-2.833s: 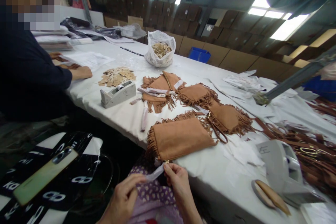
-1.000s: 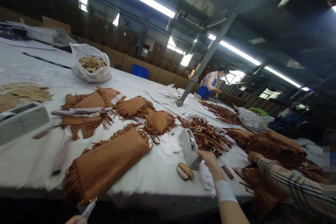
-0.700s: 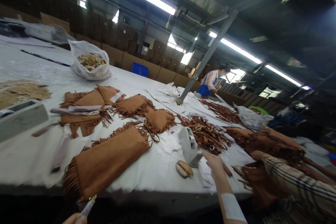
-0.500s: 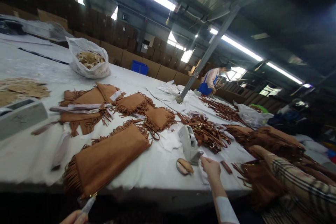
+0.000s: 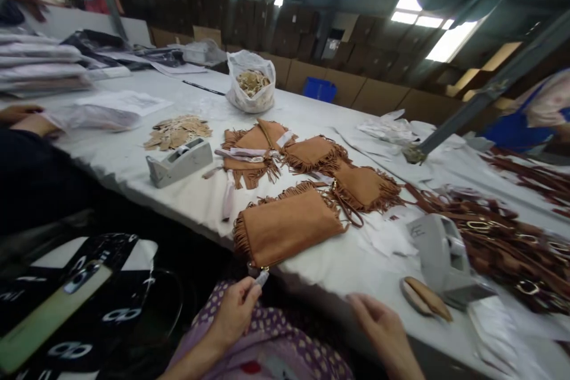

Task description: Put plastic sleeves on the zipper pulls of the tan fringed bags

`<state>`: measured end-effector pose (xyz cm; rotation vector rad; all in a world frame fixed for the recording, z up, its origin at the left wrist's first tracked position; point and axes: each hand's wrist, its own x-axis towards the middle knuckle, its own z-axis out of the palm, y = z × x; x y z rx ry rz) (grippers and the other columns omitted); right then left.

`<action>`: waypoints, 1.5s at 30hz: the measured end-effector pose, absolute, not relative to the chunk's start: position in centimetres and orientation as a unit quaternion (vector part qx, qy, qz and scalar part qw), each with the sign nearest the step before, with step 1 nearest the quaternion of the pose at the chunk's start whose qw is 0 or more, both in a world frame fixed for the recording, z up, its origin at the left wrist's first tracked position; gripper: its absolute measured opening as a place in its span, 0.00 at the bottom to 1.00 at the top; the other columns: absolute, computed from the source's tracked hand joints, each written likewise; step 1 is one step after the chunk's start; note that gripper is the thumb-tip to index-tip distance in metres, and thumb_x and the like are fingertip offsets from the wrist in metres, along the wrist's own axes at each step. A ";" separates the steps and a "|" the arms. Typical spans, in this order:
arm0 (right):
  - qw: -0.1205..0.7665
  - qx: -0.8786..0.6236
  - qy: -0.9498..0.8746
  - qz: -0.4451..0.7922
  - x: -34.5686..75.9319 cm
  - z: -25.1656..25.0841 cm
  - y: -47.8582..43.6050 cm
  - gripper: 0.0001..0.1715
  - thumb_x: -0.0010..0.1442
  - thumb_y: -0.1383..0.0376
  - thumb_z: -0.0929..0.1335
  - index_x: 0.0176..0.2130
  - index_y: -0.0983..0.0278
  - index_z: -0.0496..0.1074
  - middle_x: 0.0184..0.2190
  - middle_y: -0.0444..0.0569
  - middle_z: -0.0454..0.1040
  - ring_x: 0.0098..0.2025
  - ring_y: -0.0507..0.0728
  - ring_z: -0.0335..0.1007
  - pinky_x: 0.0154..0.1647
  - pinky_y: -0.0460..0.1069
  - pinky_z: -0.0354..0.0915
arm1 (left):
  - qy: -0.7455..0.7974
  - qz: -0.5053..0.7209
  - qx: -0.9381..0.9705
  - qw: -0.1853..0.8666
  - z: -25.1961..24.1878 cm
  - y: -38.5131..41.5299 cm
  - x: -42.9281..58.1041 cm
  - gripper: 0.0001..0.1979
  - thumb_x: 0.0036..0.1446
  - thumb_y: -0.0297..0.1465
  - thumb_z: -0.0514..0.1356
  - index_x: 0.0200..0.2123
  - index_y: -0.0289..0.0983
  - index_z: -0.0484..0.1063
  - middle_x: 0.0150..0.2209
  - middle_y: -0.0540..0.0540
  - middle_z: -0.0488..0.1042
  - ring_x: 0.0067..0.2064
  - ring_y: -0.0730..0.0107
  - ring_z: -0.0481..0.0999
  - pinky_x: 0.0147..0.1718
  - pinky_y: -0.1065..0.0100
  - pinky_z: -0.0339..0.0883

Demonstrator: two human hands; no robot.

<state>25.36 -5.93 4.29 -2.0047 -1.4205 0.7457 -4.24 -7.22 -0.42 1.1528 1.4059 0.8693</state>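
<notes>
A brown fringed suede clutch bag (image 5: 289, 222) lies at the near edge of the table. From its gold clasp (image 5: 265, 268) hangs a strap end in pale wrapping (image 5: 262, 278), pinched between the thumb and fingers of my left hand (image 5: 236, 307). My right hand (image 5: 378, 323) is raised in front of the table edge, thumb and fingertips pressed together; anything between them is too small or blurred to make out. Right of it stand a grey tape dispenser (image 5: 439, 252) and a small tan oval piece (image 5: 425, 298).
More fringed bags (image 5: 312, 152) lie behind, with a second tape dispenser (image 5: 180, 161) and tan scraps (image 5: 178, 130) to the left. Brown straps with buckles (image 5: 503, 243) heap at right. Farther back are a white plastic bag (image 5: 252, 86) and a post (image 5: 481, 95). A co-worker's arm (image 5: 27, 119) reaches in at left.
The view has swung left. My right hand has come away from the tape dispenser toward the bag. My left hand still grips the wrapped strap end.
</notes>
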 end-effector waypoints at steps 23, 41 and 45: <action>0.284 -0.618 -0.505 0.532 8.9 0.4 -3.8 0.22 0.44 0.51 0.72 0.22 0.69 0.75 0.14 0.43 0.65 0.18 0.48 0.53 0.17 0.44 0.49 | 0.570 0.323 0.668 0.353 -0.3 -7.7 -5.4 0.13 0.63 0.30 0.45 0.31 0.39 0.67 0.31 0.45 0.74 0.33 0.64 0.73 0.32 0.68 0.58; 0.329 -0.607 -0.466 0.553 8.1 0.2 -4.7 0.22 0.47 0.51 0.71 0.18 0.66 0.68 0.13 0.40 0.59 0.17 0.47 0.48 0.16 0.45 0.44 | 0.612 0.407 0.542 0.408 0.3 -7.3 -4.8 0.12 0.61 0.36 0.49 0.35 0.41 0.72 0.28 0.47 0.77 0.31 0.65 0.77 0.29 0.70 0.62; 0.335 -0.600 -0.479 0.546 8.3 0.2 -4.7 0.23 0.46 0.50 0.71 0.20 0.68 0.72 0.14 0.41 0.61 0.18 0.47 0.49 0.18 0.44 0.45 | 0.603 0.415 0.441 0.520 -0.4 -7.1 -4.4 0.17 0.59 0.44 0.52 0.34 0.36 0.71 0.17 0.52 0.69 0.16 0.70 0.70 0.16 0.72 0.57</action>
